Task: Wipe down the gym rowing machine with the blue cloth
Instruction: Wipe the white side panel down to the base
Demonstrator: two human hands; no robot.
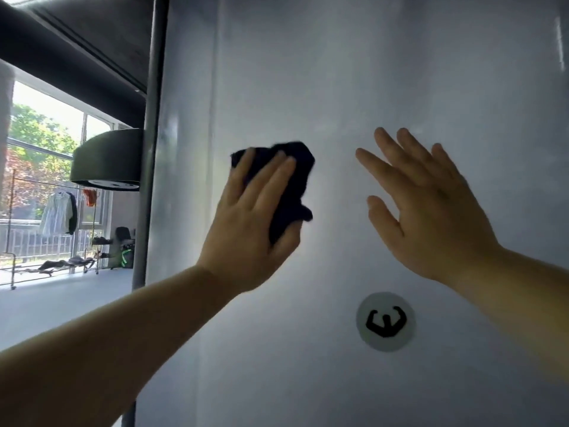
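The blue cloth [292, 180], which reads as almost black in this light, is pressed flat against a broad pale grey panel [338, 72] by the left hand [249, 229]. Its fingers [271, 177] are laid nearly straight over the bunched fabric, while the thumb is curled round the cloth's lower edge, so the cloth is gripped as well as pressed. The right hand [431, 217] is held open beside it, fingers spread and nothing held; whether the palm touches the panel cannot be told.

The panel is taken to be a tall upright part of the rowing machine, though no seat, rail or handle is shown. The wipe is judged to be under way in the upper middle of this surface. No wet streak or clear boundary between cleaned and uncleaned area can be made out, so how much is done cannot be read. The zone round the round sticker [385, 322] and the lower panel are probably yet to be covered, as is the left edge by the grey pole [147, 149]. The rest of the machine lies out of view and is presumably left to do.
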